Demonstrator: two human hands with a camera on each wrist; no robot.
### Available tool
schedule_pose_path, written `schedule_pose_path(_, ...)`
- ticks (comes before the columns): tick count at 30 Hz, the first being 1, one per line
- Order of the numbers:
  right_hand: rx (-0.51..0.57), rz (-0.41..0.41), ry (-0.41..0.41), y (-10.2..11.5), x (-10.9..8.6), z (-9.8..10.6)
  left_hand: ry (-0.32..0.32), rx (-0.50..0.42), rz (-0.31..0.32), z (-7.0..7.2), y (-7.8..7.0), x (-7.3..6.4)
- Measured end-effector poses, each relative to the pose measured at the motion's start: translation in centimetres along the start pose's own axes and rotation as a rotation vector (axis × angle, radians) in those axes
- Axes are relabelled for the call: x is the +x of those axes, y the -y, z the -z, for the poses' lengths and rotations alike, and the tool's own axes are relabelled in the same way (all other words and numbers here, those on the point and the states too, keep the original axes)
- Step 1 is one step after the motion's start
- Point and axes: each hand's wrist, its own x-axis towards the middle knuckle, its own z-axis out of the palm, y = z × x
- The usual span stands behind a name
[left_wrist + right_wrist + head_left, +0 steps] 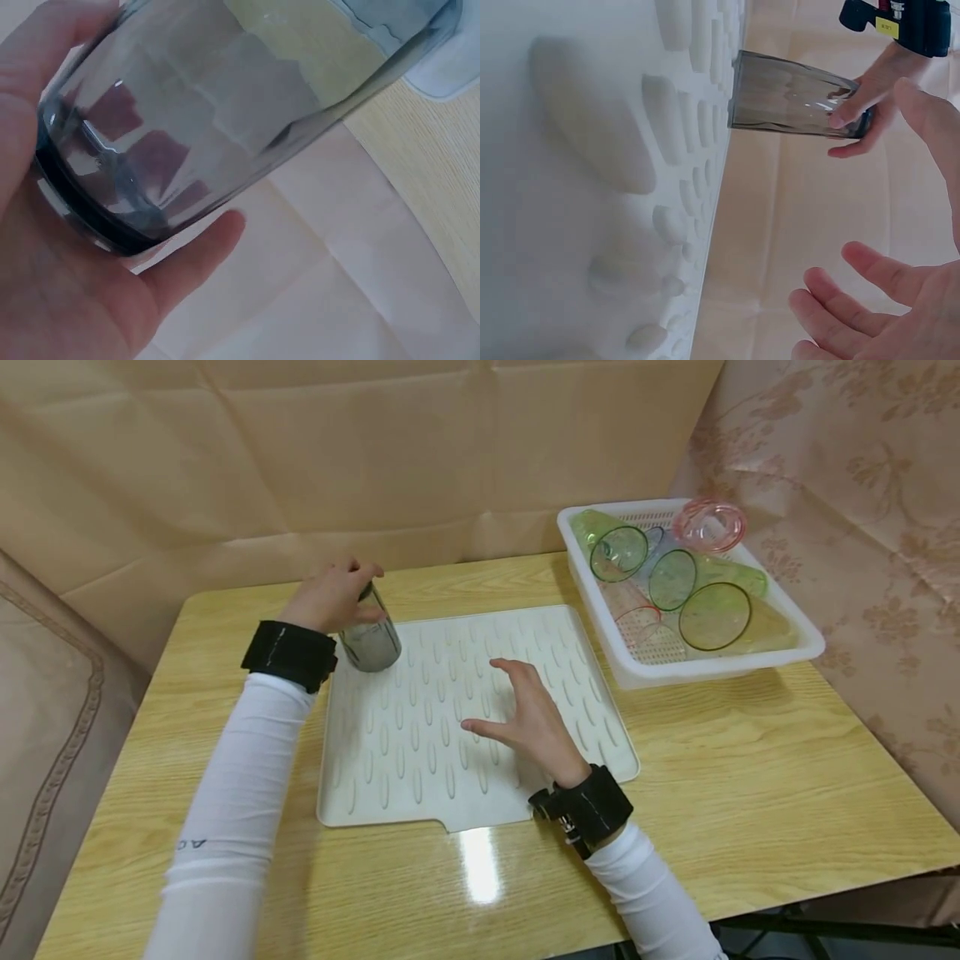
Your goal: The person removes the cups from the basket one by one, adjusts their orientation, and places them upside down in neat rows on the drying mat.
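Observation:
At the far left corner of a white ridged drying mat [465, 814], my left hand [333, 597] grips a grey see-through glass tumbler [372, 646] by its base. The tumbler is upside down, its mouth at the mat's surface. In the left wrist view the thumb and fingers wrap round the thick dark base of the tumbler [217, 120]. My right hand [531, 725] hovers over the right half of the mat, thumb and fingers spread, holding nothing. Seen from the right wrist, the tumbler [787, 96] stands beyond the mat's ridges, away from the right hand [900, 315].
A white plastic basket [701, 672] sits at the back right of the wooden table [750, 793]. Lying in it are several coloured tumblers, among them a yellow one [768, 631] and a pink one [708, 525]. A beige cloth [360, 460] hangs behind the table.

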Motion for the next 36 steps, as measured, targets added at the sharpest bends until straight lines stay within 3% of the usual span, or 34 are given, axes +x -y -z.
schedule_pose_path(4,-0.026,0.005,-0.013,0.2,0.1,0.2,-0.031,-0.009,-0.032,0.0,0.0,-0.2)
schedule_pose_path(10,-0.05,-0.003,-0.022,0.2,0.3,0.7,-0.133,0.034,-0.119,0.3,-0.7,-0.7)
schedule_pose_path(14,-0.071,-0.003,-0.018,0.2,0.4,1.1,-0.198,0.067,-0.189,0.6,-1.5,-0.9)
schedule_pose_path(25,-0.151,0.014,-0.042,0.1,0.9,3.5,-0.294,0.056,-0.333,0.2,-4.3,-1.8)
schedule_pose_path(29,-0.188,0.018,-0.05,-0.1,0.9,4.5,-0.297,0.035,-0.381,-0.3,-5.2,-2.4)
schedule_pose_path(36,-0.197,0.026,-0.061,-0.8,0.8,5.8,-0.218,-0.001,-0.407,-1.7,-6.0,-2.9)
